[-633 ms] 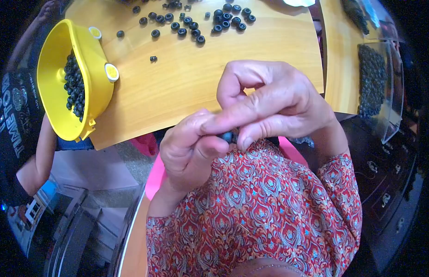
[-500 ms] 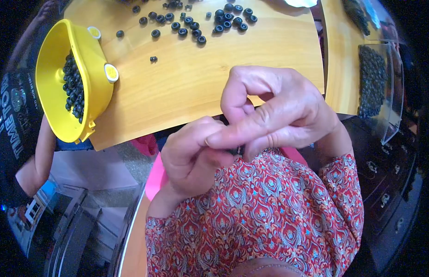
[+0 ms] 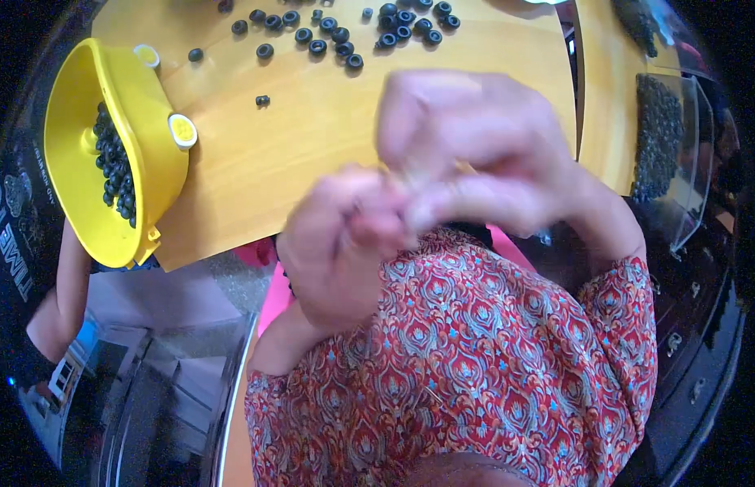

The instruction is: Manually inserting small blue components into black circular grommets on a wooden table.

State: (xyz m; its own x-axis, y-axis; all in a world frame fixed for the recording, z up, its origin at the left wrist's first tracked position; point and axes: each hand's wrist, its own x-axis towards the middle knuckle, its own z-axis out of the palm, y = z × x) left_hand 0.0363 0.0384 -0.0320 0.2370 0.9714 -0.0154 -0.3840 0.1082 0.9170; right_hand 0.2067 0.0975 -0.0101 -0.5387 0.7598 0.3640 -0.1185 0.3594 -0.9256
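My left hand (image 3: 329, 243) and my right hand (image 3: 483, 150) meet in front of my chest, over the table's near edge. Both are smeared by motion, with fingers curled and fingertips pressed together. Whatever is pinched between them is hidden. Beyond the hands, several small black rings like toy tyres (image 3: 304, 36) lie scattered on the wooden table (image 3: 256, 178). A small dark spool-shaped piece (image 3: 263, 101) lies nearer, apart from the rings. More black rings (image 3: 116, 162) are heaped inside a yellow tub (image 3: 168, 93) at the left.
A clear box (image 3: 692, 154) with many dark pieces stands at the right, on another wooden surface (image 3: 605, 105). Along the left edge is another person's arm (image 3: 73, 280) beside a dark printed shirt. A pink chair part (image 3: 278, 302) shows beneath my left forearm.
Both hands have risen slightly and turned more blurred, still meeting at the fingertips. The right hand's fingers no longer reach across the left. The tub appears a little farther left as the view shifts.
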